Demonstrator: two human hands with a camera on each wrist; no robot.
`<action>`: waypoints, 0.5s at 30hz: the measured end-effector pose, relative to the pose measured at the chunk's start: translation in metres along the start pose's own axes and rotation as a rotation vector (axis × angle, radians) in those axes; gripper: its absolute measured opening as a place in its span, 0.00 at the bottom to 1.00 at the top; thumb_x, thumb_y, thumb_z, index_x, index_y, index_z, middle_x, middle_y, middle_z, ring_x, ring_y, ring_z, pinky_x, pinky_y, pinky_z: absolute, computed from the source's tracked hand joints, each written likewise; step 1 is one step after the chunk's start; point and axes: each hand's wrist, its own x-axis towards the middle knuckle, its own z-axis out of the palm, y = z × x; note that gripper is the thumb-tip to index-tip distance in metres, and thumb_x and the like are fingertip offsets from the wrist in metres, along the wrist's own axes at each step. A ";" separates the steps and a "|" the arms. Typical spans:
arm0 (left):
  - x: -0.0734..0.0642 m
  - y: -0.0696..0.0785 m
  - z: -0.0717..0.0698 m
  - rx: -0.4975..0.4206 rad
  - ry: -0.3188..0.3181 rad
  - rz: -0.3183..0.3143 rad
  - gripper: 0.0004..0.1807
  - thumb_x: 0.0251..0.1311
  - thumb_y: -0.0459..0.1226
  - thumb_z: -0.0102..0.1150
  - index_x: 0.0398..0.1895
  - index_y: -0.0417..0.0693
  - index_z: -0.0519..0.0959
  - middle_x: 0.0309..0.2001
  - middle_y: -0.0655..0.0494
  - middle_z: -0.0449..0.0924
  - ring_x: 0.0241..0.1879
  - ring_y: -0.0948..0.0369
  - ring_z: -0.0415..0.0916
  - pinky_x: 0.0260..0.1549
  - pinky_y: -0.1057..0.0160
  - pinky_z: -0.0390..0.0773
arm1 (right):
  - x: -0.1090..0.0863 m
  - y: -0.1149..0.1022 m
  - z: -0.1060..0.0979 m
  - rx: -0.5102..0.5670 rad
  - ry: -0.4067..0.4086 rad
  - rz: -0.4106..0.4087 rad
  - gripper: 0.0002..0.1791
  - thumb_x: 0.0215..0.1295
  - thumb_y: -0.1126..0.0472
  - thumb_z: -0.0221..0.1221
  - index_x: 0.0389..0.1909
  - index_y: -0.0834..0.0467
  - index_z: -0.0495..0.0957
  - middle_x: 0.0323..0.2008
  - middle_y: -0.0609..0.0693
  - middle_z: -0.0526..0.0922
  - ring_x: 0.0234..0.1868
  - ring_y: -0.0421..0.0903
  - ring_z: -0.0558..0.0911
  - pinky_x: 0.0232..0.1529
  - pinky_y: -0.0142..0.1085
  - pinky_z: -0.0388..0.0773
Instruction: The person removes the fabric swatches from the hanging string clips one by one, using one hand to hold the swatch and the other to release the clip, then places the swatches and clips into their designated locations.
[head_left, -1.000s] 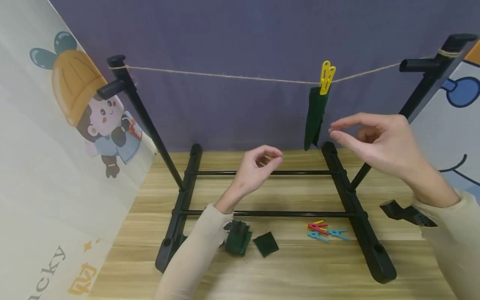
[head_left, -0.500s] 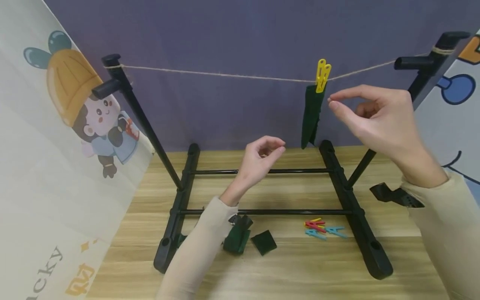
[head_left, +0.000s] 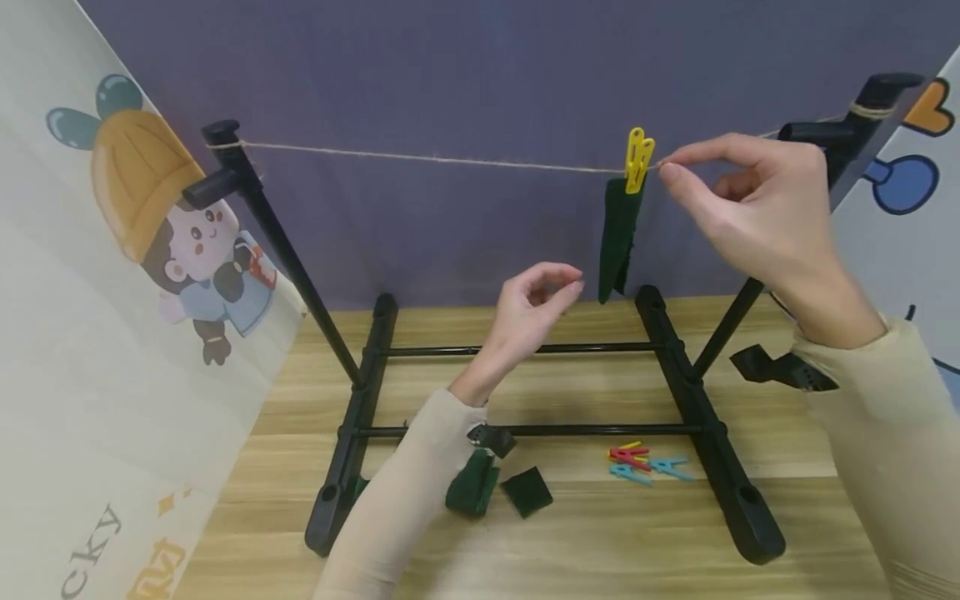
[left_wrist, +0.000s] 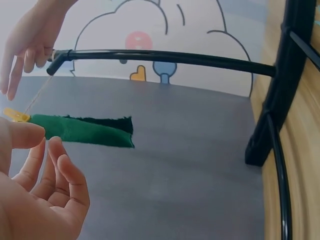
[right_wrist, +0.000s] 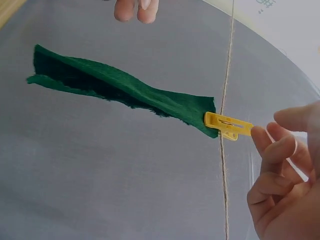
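A yellow clothespin [head_left: 637, 162] clamps a folded strip of green cloth [head_left: 619, 233] to a twine line [head_left: 420, 157], and the cloth hangs below it. My right hand [head_left: 772, 212] is raised just right of the clothespin, thumb and index finger bent toward each other. In the right wrist view its fingertips overlap the end of the yellow clothespin [right_wrist: 229, 125], with nothing gripped. Lower and left of the cloth, my left hand [head_left: 534, 307] hovers with loosely curved fingers and holds nothing. The left wrist view has its thumb in front of the green cloth [left_wrist: 82, 131].
A black rack with two posts, the left post [head_left: 288, 258] among them, carries the line. On the wooden table [head_left: 585, 542] lie red, yellow and blue clothespins [head_left: 632, 456], a small dark green square [head_left: 528, 492] and a green cloth pile [head_left: 472, 486], partly behind the left sleeve.
My right hand has risen from beside the cloth to the height of the line near the clothespin. My left hand has moved slightly up and right. The cloth still hangs from the clothespin.
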 end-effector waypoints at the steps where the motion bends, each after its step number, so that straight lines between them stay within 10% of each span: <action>1: 0.002 0.001 0.001 -0.009 0.007 0.006 0.13 0.75 0.35 0.62 0.57 0.39 0.84 0.54 0.41 0.86 0.37 0.53 0.81 0.36 0.69 0.77 | 0.001 0.000 0.000 -0.002 0.003 0.012 0.13 0.71 0.59 0.67 0.49 0.63 0.90 0.05 0.38 0.65 0.05 0.36 0.56 0.11 0.32 0.48; 8: 0.014 0.011 0.008 -0.062 0.074 -0.012 0.13 0.75 0.35 0.62 0.57 0.39 0.83 0.54 0.43 0.85 0.33 0.68 0.79 0.35 0.70 0.79 | 0.013 0.003 0.004 -0.022 0.048 0.041 0.17 0.72 0.52 0.67 0.50 0.60 0.90 0.28 0.24 0.83 0.09 0.32 0.66 0.14 0.28 0.54; 15: 0.022 0.011 0.012 -0.052 0.051 -0.059 0.18 0.76 0.36 0.60 0.64 0.42 0.79 0.59 0.44 0.83 0.34 0.67 0.80 0.37 0.70 0.80 | 0.022 0.004 0.008 -0.043 -0.008 0.114 0.19 0.75 0.46 0.63 0.57 0.53 0.88 0.60 0.48 0.88 0.35 0.20 0.80 0.38 0.19 0.74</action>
